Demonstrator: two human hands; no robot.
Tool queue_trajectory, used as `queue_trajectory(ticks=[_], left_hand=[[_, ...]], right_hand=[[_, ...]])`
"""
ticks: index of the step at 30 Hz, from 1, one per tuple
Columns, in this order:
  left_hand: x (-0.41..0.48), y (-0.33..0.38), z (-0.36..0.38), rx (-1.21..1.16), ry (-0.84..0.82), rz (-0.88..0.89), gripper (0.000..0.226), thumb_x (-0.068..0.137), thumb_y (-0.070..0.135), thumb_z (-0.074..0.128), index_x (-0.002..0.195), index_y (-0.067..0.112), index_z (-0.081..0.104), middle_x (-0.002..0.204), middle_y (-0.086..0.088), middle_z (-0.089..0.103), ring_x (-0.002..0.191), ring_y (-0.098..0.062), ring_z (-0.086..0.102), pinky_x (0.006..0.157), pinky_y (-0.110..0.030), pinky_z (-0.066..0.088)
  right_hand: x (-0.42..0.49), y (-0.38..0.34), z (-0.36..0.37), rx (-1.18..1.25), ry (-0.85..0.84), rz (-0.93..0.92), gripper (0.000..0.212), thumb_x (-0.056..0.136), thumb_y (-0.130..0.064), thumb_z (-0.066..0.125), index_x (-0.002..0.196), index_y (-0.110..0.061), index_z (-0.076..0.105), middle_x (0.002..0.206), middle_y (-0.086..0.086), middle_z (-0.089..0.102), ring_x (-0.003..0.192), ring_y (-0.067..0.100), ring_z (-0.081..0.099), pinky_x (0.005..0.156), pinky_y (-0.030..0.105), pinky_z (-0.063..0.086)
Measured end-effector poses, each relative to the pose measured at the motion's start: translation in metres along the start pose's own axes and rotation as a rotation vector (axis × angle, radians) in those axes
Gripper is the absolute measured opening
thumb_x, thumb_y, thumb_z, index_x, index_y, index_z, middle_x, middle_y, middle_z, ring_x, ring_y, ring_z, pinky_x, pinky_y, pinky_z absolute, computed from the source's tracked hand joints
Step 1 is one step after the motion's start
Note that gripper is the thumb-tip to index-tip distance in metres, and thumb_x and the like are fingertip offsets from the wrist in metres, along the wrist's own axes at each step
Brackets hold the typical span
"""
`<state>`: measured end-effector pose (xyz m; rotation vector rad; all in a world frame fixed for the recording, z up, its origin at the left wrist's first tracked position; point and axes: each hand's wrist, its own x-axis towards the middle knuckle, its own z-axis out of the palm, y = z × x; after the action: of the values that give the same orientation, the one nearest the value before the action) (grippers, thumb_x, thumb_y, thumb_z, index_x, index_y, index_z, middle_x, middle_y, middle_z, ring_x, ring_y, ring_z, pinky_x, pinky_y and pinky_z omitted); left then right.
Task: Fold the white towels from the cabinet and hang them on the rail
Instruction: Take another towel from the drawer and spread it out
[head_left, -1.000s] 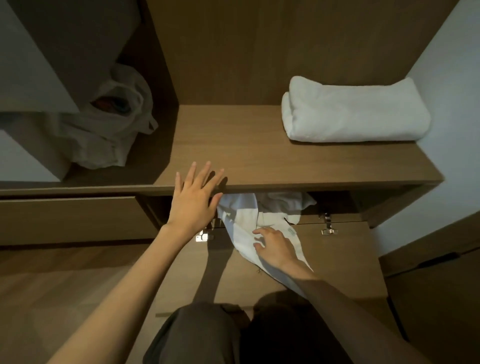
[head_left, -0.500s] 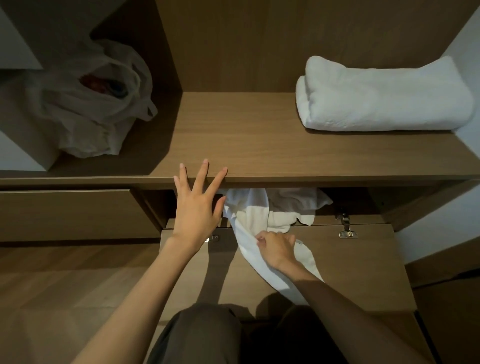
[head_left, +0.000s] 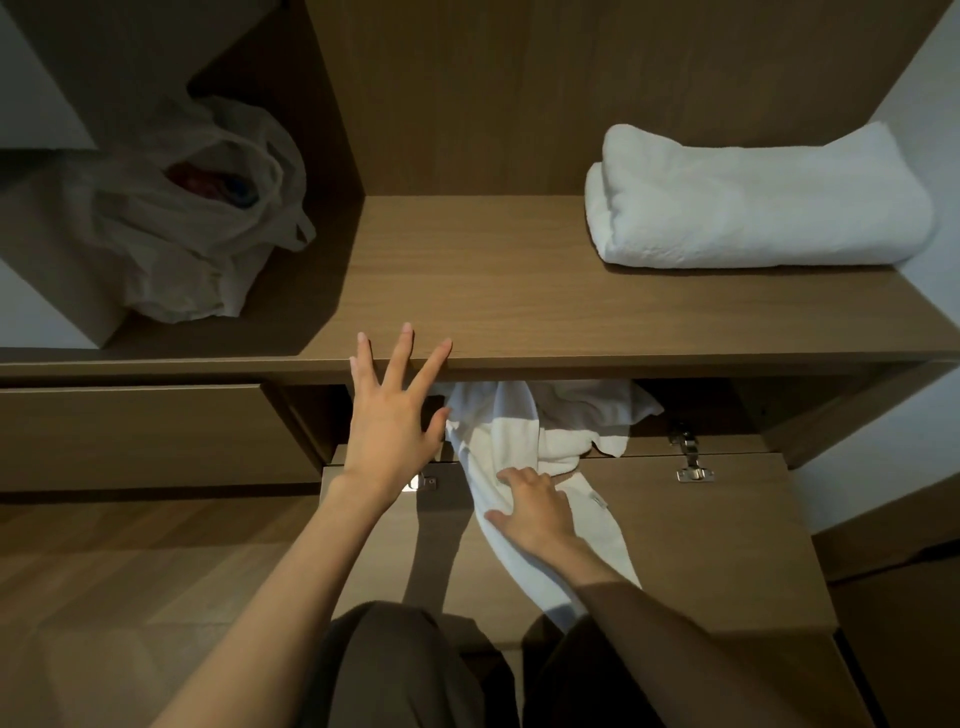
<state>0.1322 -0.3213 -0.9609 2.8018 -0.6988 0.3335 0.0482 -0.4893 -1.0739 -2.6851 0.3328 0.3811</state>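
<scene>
A crumpled white towel (head_left: 524, 436) spills out of the low cabinet compartment onto the dropped-down door flap (head_left: 701, 540). My right hand (head_left: 535, 512) lies on the towel's trailing end, its fingers curled into the cloth. My left hand (head_left: 392, 410) is spread with straight fingers, the fingertips touching the front edge of the wooden shelf (head_left: 493, 291) just left of the towel. A second white towel (head_left: 753, 202), folded thick, rests on the shelf at the far right. More white cloth sits deeper in the compartment, partly hidden by the shelf.
A crumpled white plastic bag (head_left: 192, 218) with coloured items sits in the left nook. A closed drawer front (head_left: 140, 436) is at lower left. Two metal hinges (head_left: 688, 460) join flap and cabinet. My knees (head_left: 395, 670) are at the bottom, with wooden floor to the left.
My right hand went from lying flat on the towel to gripping it and drawing it slightly outward. My left hand's fingers spread wider on the shelf edge. The camera moved closer.
</scene>
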Motion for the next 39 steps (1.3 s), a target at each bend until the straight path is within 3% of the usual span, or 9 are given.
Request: queue_trajectory(ticks=[6,12,16,18,21,26,30,33,39], left_hand=[[0.001,0.001,0.001,0.018,0.002,0.001,0.077,0.090,0.039,0.058,0.152,0.037,0.012,0.162,-0.005,0.003,0.144,-0.045,-0.011,0.112,-0.051,-0.007],[0.001,0.002,0.001,0.025,-0.010,-0.007,0.081,0.088,0.038,0.060,0.152,0.036,0.012,0.161,-0.006,0.004,0.143,-0.047,-0.009,0.112,-0.053,-0.005],[0.012,0.009,-0.034,0.067,-0.363,-0.086,0.084,0.091,0.044,0.056,0.151,0.041,-0.004,0.161,-0.004,-0.007,0.142,-0.048,-0.010,0.117,-0.055,0.004],[0.016,0.022,-0.066,-0.023,-0.539,-0.100,0.085,0.091,0.040,0.057,0.151,0.041,-0.004,0.162,-0.003,-0.005,0.144,-0.045,-0.009,0.118,-0.055,0.007],[0.009,0.061,-0.123,-0.021,-0.495,0.055,0.082,0.092,0.031,0.058,0.152,0.035,0.004,0.161,0.004,0.010,0.148,-0.031,-0.002,0.120,-0.049,0.003],[0.017,0.121,-0.232,-0.293,-0.511,0.082,0.068,0.087,0.038,0.065,0.146,0.035,0.031,0.154,0.011,0.030,0.147,-0.022,0.013,0.117,-0.049,0.010],[0.044,0.150,-0.339,-0.516,-0.364,0.075,0.018,0.086,0.034,0.061,0.101,0.026,0.057,0.104,0.009,0.062,0.107,-0.020,0.057,0.089,-0.040,0.040],[0.059,0.172,-0.429,-0.519,-0.280,0.130,0.009,0.086,0.025,0.054,0.092,0.020,0.051,0.089,0.004,0.059,0.086,-0.024,0.057,0.070,-0.032,0.034],[0.060,0.200,-0.563,-0.727,-0.417,0.182,0.018,0.071,0.046,0.049,0.085,0.034,0.052,0.123,0.008,0.055,0.109,-0.008,0.051,0.092,-0.030,0.044]], right_hand=[[0.014,0.002,0.017,-0.046,0.056,0.015,0.021,0.098,-0.033,0.050,0.116,-0.022,0.049,0.112,0.007,0.066,0.099,0.031,0.062,0.089,0.040,0.048],[-0.027,0.001,-0.068,0.160,0.148,-0.171,0.023,0.099,-0.033,0.046,0.116,-0.019,0.051,0.101,0.002,0.064,0.085,0.020,0.064,0.080,0.036,0.053],[-0.066,-0.004,-0.142,-0.138,0.115,-0.302,0.024,0.097,-0.035,0.048,0.117,-0.021,0.052,0.105,-0.001,0.062,0.092,0.021,0.061,0.076,0.030,0.045],[-0.089,-0.007,-0.170,-0.203,0.141,-0.390,0.020,0.091,-0.032,0.054,0.108,-0.022,0.055,0.095,0.000,0.063,0.083,0.023,0.060,0.066,0.027,0.034],[-0.124,-0.018,-0.224,-0.099,0.156,-0.351,0.015,0.077,-0.032,0.059,0.090,-0.027,0.053,0.071,-0.003,0.053,0.061,0.021,0.049,0.061,0.025,0.029],[-0.172,-0.066,-0.381,-0.133,0.014,-0.317,0.014,0.080,-0.036,0.064,0.089,-0.031,0.054,0.087,-0.005,0.064,0.081,0.020,0.057,0.068,0.033,0.042],[-0.228,-0.112,-0.511,-0.035,0.083,-0.318,0.013,0.079,-0.034,0.065,0.079,-0.030,0.052,0.077,-0.010,0.062,0.075,0.011,0.056,0.065,0.032,0.044],[-0.266,-0.140,-0.590,0.048,0.141,-0.284,0.010,0.080,-0.034,0.069,0.080,-0.031,0.059,0.077,-0.012,0.063,0.073,0.006,0.057,0.062,0.030,0.046],[-0.338,-0.182,-0.694,0.133,0.262,-0.252,0.026,0.077,-0.020,0.070,0.071,-0.032,0.048,0.073,-0.009,0.059,0.068,0.007,0.052,0.055,0.026,0.037]])
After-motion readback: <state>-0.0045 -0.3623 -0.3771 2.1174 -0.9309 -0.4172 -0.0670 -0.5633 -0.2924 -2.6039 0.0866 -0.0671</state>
